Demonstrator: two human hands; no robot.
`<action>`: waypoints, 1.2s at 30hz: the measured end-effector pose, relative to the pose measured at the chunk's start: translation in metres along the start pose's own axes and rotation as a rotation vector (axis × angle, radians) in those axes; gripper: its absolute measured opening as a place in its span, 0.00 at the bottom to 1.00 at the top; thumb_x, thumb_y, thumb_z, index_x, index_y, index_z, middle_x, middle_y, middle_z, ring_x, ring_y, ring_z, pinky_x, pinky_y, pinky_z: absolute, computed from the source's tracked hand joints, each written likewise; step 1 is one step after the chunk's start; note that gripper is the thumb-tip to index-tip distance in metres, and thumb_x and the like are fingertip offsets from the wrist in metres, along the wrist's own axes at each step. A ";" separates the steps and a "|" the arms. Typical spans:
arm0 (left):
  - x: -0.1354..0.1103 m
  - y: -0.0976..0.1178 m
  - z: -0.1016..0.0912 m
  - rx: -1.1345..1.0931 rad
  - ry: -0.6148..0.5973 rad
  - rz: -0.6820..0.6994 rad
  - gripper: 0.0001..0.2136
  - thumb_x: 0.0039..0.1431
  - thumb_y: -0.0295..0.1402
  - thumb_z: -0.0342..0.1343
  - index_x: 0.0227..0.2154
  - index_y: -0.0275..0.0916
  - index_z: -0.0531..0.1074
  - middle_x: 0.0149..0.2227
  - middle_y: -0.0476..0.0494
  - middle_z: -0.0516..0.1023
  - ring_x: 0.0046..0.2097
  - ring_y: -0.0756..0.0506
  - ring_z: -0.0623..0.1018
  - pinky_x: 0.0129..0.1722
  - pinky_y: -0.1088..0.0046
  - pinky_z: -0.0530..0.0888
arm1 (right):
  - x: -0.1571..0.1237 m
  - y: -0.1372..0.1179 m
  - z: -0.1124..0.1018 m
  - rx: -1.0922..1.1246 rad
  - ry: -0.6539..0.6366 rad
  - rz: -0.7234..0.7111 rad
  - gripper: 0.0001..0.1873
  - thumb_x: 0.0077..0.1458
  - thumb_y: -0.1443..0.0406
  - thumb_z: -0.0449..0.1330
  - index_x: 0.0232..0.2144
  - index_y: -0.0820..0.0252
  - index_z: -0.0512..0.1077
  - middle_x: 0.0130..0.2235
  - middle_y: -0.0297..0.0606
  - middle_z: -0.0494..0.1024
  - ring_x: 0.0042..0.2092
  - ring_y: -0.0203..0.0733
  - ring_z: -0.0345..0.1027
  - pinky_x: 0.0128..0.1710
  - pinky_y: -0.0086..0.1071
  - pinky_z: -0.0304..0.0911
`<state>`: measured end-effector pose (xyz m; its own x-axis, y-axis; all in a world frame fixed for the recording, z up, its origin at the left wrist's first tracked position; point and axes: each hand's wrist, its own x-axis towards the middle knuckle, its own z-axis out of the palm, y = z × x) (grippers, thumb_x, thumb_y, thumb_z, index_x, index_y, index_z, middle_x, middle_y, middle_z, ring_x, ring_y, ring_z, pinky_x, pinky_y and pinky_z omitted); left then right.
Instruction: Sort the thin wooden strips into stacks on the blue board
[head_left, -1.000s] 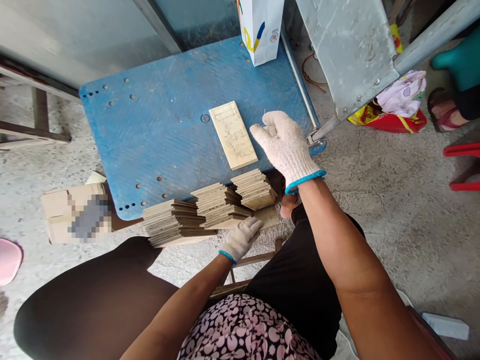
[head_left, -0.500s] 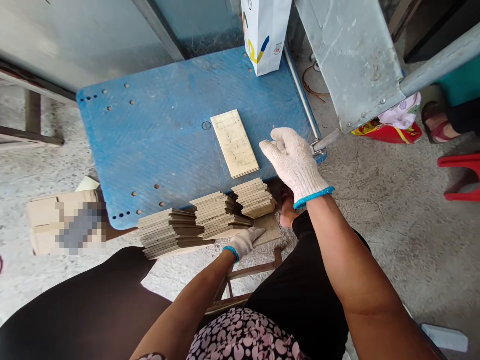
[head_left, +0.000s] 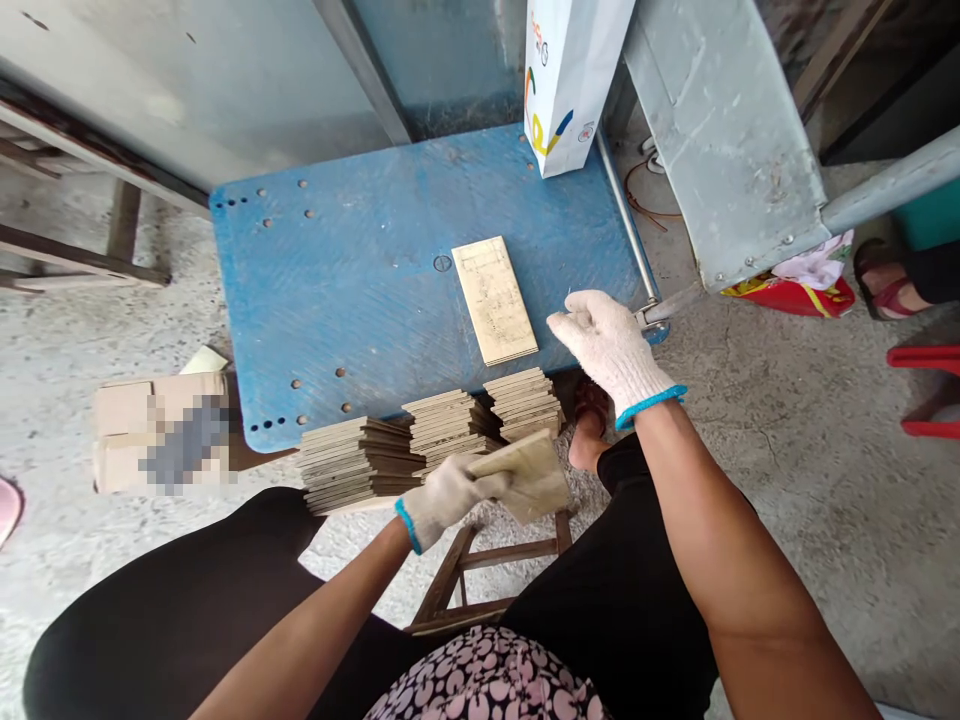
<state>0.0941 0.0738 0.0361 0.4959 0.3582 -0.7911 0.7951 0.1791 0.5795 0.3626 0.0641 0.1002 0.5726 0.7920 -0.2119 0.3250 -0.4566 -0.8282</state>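
My left hand [head_left: 450,495], in a white knitted glove with a blue cuff, grips a thin tan rectangular board [head_left: 534,478] by its left edge. This board is tilted, raised in front of the stacks. My right hand [head_left: 600,335], gloved the same way, hovers over the near right corner of the blue platform, fingers loosely bent, thumb apart, nothing in it. To its left, a few pale boards [head_left: 495,300] lie piled flat on the blue platform [head_left: 360,280]. Three uneven stacks of similar boards [head_left: 360,465] stand along the platform's near edge.
A white paper bag [head_left: 566,110] stands at the platform's back right, beside a grey metal panel [head_left: 727,140] and rail. A cardboard box [head_left: 120,410] sits on the floor at left. A wooden stool frame [head_left: 510,555] is below me. At right are a red stool [head_left: 926,390] and another person's foot [head_left: 889,285].
My left hand has lifted a board from beside the right stack and drawn it up toward me. My right hand keeps nearly the same pose. The view has shifted slightly.
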 end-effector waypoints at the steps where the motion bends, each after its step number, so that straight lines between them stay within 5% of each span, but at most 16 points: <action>1: -0.010 0.002 -0.010 -0.117 0.013 0.007 0.11 0.48 0.39 0.60 0.31 0.36 0.78 0.30 0.44 0.80 0.32 0.45 0.77 0.32 0.74 0.73 | -0.002 -0.001 0.004 -0.003 -0.035 0.003 0.19 0.51 0.55 0.60 0.42 0.61 0.70 0.34 0.36 0.77 0.40 0.44 0.72 0.46 0.43 0.65; 6: -0.042 0.004 -0.060 -0.574 0.180 -0.019 0.23 0.47 0.43 0.63 0.44 0.34 0.73 0.37 0.39 0.81 0.33 0.42 0.80 0.30 0.68 0.78 | -0.026 -0.014 0.037 -0.029 -0.222 0.018 0.25 0.49 0.55 0.63 0.48 0.59 0.68 0.42 0.42 0.78 0.42 0.44 0.74 0.45 0.41 0.69; 13: -0.046 0.005 -0.113 -0.812 0.330 0.012 0.23 0.48 0.41 0.64 0.42 0.29 0.73 0.23 0.42 0.77 0.26 0.42 0.79 0.24 0.69 0.77 | -0.061 -0.033 0.110 -0.327 -0.310 -0.112 0.53 0.41 0.53 0.69 0.64 0.62 0.51 0.62 0.57 0.60 0.62 0.60 0.58 0.58 0.53 0.59; 16: -0.037 0.009 -0.121 -0.872 0.401 0.101 0.22 0.47 0.39 0.64 0.42 0.28 0.73 0.25 0.41 0.79 0.27 0.43 0.78 0.26 0.70 0.78 | -0.063 -0.041 0.137 -0.491 -0.340 -0.148 0.62 0.36 0.52 0.72 0.65 0.65 0.46 0.65 0.61 0.54 0.65 0.64 0.51 0.60 0.55 0.55; 23: -0.024 0.002 -0.137 -0.937 0.337 0.197 0.29 0.49 0.44 0.62 0.50 0.27 0.70 0.38 0.34 0.81 0.37 0.39 0.81 0.37 0.61 0.79 | -0.060 -0.056 0.171 -0.593 -0.277 -0.292 0.69 0.31 0.49 0.72 0.65 0.73 0.41 0.65 0.67 0.49 0.67 0.65 0.42 0.64 0.55 0.47; 29: -0.026 -0.005 -0.146 -1.001 0.359 0.190 0.29 0.47 0.44 0.63 0.49 0.27 0.71 0.37 0.34 0.81 0.35 0.39 0.81 0.34 0.62 0.79 | -0.059 -0.060 0.185 -0.593 -0.290 -0.310 0.66 0.32 0.52 0.71 0.65 0.70 0.41 0.65 0.64 0.50 0.67 0.64 0.44 0.64 0.55 0.47; 36: -0.020 0.008 -0.146 -0.909 0.309 0.256 0.25 0.49 0.46 0.60 0.44 0.30 0.75 0.34 0.38 0.81 0.33 0.44 0.79 0.34 0.68 0.76 | -0.044 -0.066 0.179 -0.468 -0.240 -0.168 0.59 0.35 0.53 0.69 0.64 0.65 0.46 0.61 0.57 0.58 0.63 0.60 0.54 0.60 0.51 0.57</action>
<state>0.0398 0.2019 0.0848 0.3996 0.6839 -0.6104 0.0428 0.6512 0.7577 0.1812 0.1325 0.0711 0.3141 0.9145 -0.2549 0.7286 -0.4043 -0.5529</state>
